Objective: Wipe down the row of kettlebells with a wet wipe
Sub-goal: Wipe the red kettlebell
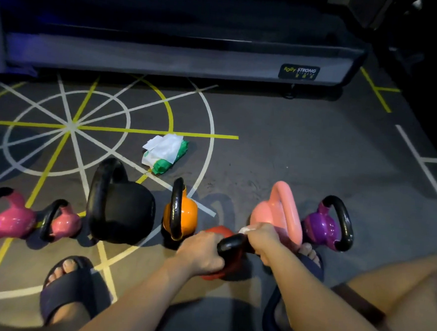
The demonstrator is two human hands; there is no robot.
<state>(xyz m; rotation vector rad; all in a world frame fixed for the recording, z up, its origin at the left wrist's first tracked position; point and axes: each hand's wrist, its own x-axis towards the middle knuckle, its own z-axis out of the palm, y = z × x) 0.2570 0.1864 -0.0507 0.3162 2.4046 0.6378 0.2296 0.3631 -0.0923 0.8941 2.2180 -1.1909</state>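
Dim room; grey floor (304, 145) with white and yellow lines; grey platform (168, 56), possibly a treadmill.

Red kettlebell (219, 233): body smooth, glossy coat; handle black, glossy, one clear highlight.
Orange kettlebell (188, 215): high-gloss coat; handle black, shiny.
Large black kettlebell (129, 210): matt, faintly grainy, no sharp reflections.
Big magenta kettlebell (14, 219) and small magenta kettlebell (66, 222): glossy, bright glints; handles black, semi-gloss.
Pale pink kettlebell (273, 212): smooth, satin sheen, handle in the same coat.
Purple kettlebell (321, 227): glossy, strong highlights.
Wet wipe (245, 229): white, soft, crumpled, matt.
Wipe pack (172, 159): green plastic film, creased, slight shine.
Floor (290, 157): grey, matt, fine-grained, scuffed; painted lines flat.
Sandal (74, 291): dark, matt, smooth.
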